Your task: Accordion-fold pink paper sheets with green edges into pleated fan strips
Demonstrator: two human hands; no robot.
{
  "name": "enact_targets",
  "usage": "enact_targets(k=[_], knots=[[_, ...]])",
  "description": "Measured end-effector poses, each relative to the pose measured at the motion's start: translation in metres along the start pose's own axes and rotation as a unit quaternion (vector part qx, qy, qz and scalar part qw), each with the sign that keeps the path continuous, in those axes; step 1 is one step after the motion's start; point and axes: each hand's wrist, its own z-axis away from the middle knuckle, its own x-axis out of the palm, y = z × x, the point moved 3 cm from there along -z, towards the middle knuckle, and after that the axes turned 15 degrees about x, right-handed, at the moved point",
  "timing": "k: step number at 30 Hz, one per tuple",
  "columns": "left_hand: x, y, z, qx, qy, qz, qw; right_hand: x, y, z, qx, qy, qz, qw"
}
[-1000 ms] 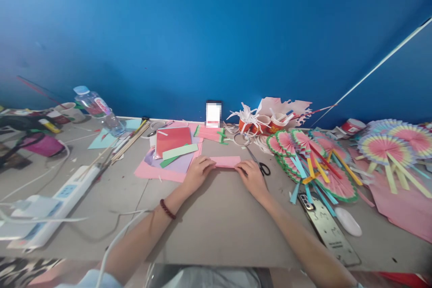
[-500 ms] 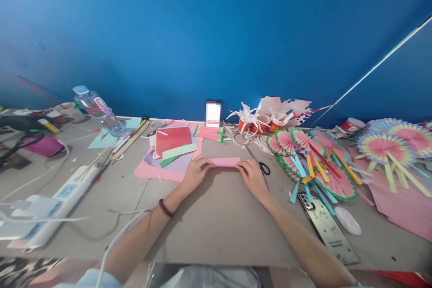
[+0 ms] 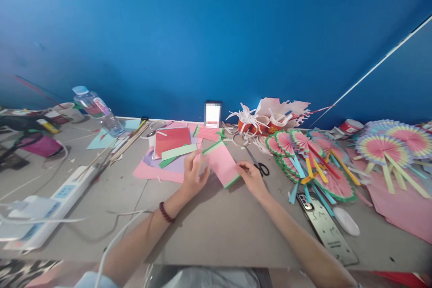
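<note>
While my right hand [image 3: 254,181] pinches right corner of green-bordered pink paper [image 3: 222,163] between thumb and fingers, left hand [image 3: 193,179] hangs just beside its left edge, fingers parted, slightly blurred; cannot tell whether they touch. Paper sits skewed between my hands, over tabletop [image 3: 216,234]. Scissors [image 3: 263,169] just beyond right hand. Past left: pale green strip [image 3: 178,151] across red packet [image 3: 173,139]. Farther out: paper fans [image 3: 303,140] and smartphone [image 3: 328,231] to right, power strip [image 3: 64,192] and water bottle [image 3: 96,109] to left.
</note>
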Motion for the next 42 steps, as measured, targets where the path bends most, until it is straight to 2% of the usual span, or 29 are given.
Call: enact_targets(k=[4, 8, 10, 13, 18, 24, 28, 30, 32, 35, 36, 38, 42], knots=[[0.004, 0.017, 0.006, 0.113, -0.059, -0.055, 0.990, 0.009, 0.007, 0.003, 0.073, -0.048, -0.109, 0.990], [0.005, 0.029, 0.005, 0.197, -0.116, -0.008, 0.973, 0.014, 0.010, 0.005, 0.118, -0.076, -0.165, 0.976], [0.003, 0.032, 0.002, 0.204, -0.124, 0.023, 0.971, 0.015, 0.011, 0.005, 0.130, -0.070, -0.179, 0.973], [0.003, 0.035, -0.003, 0.180, -0.146, 0.032, 0.972, 0.015, 0.010, 0.006, 0.150, -0.063, -0.203, 0.966], [0.011, 0.038, -0.002, 0.158, -0.193, 0.017, 0.968, 0.023, 0.005, 0.013, 0.195, -0.126, -0.253, 0.939], [0.015, 0.041, 0.002, 0.224, -0.214, -0.029, 0.950, 0.026, 0.001, 0.017, 0.199, -0.164, -0.279, 0.925], [0.011, 0.043, 0.003, 0.281, -0.192, -0.043, 0.939, 0.027, 0.003, 0.016, 0.184, -0.188, -0.275, 0.925], [0.010, 0.043, 0.004, 0.293, -0.172, -0.038, 0.940, 0.026, 0.005, 0.015, 0.170, -0.194, -0.243, 0.935], [0.009, 0.040, 0.004, 0.288, -0.158, -0.033, 0.944, 0.023, 0.008, 0.012, 0.134, -0.171, -0.171, 0.961], [0.009, 0.035, 0.004, 0.270, -0.148, -0.028, 0.951, 0.010, 0.007, 0.006, 0.018, -0.063, 0.001, 0.998], [0.009, 0.034, 0.004, 0.265, -0.145, -0.024, 0.953, 0.005, 0.006, 0.005, -0.024, -0.020, 0.068, 0.997], [0.010, 0.031, 0.005, 0.261, -0.137, -0.012, 0.956, -0.003, 0.002, 0.003, -0.096, 0.042, 0.195, 0.975], [0.011, 0.031, 0.006, 0.277, -0.127, 0.020, 0.952, -0.013, -0.001, 0.000, -0.176, 0.093, 0.336, 0.921]])
